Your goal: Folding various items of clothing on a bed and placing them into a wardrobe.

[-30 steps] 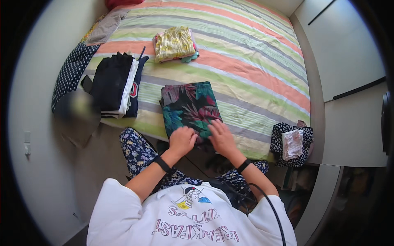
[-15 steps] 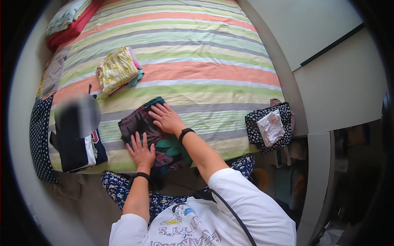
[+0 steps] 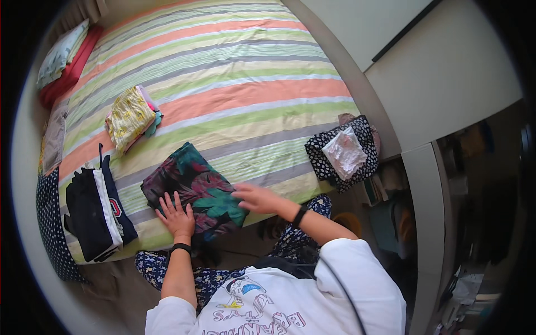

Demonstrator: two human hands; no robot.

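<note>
A dark folded garment point(image 3: 187, 167) with green and pink leaf patterns lies on the near edge of the bed, its lower part hanging over the side. My left hand point(image 3: 177, 218) rests flat on its near left part, fingers spread. At the garment's right edge is my right hand point(image 3: 257, 199), its fingers stretched out and touching or just over the cloth; nothing shows gripped in it.
Left of the garment sits a pile of black, white and navy clothes point(image 3: 92, 212). Farther back lies a yellow patterned stack point(image 3: 131, 117). A black-and-white floral pile point(image 3: 360, 159) with a pale cloth point(image 3: 345, 152) on top is at the right edge of the striped bed point(image 3: 240, 100).
My right hand has moved from the garment's far side to its right edge. My left hand stays flat on the cloth. The view has shifted and turned slightly.
</note>
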